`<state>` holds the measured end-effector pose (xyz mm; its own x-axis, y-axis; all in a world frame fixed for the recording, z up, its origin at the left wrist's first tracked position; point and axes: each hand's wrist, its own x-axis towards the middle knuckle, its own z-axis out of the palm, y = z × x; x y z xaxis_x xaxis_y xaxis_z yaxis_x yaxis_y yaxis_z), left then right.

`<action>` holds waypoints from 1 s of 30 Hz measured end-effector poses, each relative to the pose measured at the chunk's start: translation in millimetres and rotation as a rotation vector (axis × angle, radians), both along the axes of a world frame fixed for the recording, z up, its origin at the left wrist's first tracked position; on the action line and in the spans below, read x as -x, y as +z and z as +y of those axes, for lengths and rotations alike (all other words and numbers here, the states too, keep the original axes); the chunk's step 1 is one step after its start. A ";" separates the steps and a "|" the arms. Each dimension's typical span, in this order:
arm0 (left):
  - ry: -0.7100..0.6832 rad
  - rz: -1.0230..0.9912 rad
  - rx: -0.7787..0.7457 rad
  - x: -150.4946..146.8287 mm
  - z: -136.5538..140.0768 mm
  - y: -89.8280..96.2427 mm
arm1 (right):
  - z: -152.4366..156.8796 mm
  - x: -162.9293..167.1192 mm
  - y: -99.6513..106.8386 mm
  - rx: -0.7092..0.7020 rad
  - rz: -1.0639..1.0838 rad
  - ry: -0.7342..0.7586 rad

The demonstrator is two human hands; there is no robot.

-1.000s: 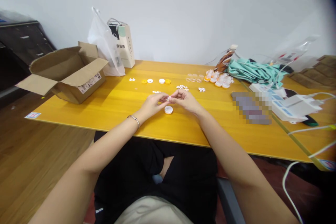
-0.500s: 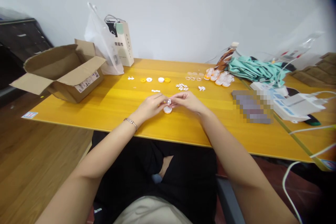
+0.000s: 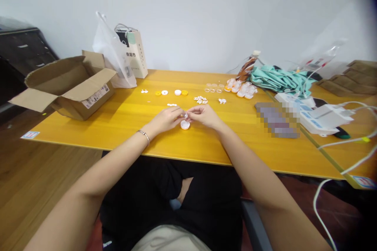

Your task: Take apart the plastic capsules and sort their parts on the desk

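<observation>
Between the fingertips of my left hand [image 3: 168,119] and my right hand [image 3: 206,115] is a small white plastic piece with openings [image 3: 186,115]. Both hands pinch it, and the fingers partly cover it. Just below, on the table, sits a round white cap-like part with an orange rim [image 3: 185,125]. Beyond my right hand lies a pile of white openwork pieces [image 3: 200,100], with a smaller group of white pieces [image 3: 222,101] to its right. Several small white discs [image 3: 172,104] lie in a row beyond my left hand.
Yellow and white round parts [image 3: 177,92] and clear rings [image 3: 214,90] stand farther back. Clear-and-orange assembled parts [image 3: 241,88] lie near a bottle [image 3: 247,66]. A cardboard box [image 3: 85,102] is at left; a blurred flat object [image 3: 277,119] and a power strip [image 3: 309,115] are at right.
The view has shifted slightly, moving the table contents a little left and down. Both hands keep pinching the small white piece, which appears turned slightly.
</observation>
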<state>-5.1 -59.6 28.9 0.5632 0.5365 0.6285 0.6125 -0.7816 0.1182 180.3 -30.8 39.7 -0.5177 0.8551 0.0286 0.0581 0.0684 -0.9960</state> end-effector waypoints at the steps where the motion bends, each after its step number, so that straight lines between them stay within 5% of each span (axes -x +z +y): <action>1: -0.010 0.035 -0.007 1.2 4.1 3.6 | 0.1 0.5 0.3 -0.011 0.014 -0.022; 8: -0.156 0.163 -0.039 4.9 26.3 14.3 | 2.6 1.6 -0.5 -0.093 0.000 -0.116; 15: -0.131 0.094 -0.041 7.4 20.1 -3.0 | 1.3 4.5 -9.2 -0.196 -0.140 -0.129; 30: -0.036 0.032 0.003 4.4 17.5 -7.0 | 1.7 9.4 -15.0 -0.426 -0.194 -0.191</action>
<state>-9.6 -42.0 21.9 0.6017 0.5179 0.6080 0.5879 -0.8025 0.1018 170.9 -29.1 24.7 -0.3836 0.8682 0.3149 0.2900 0.4370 -0.8514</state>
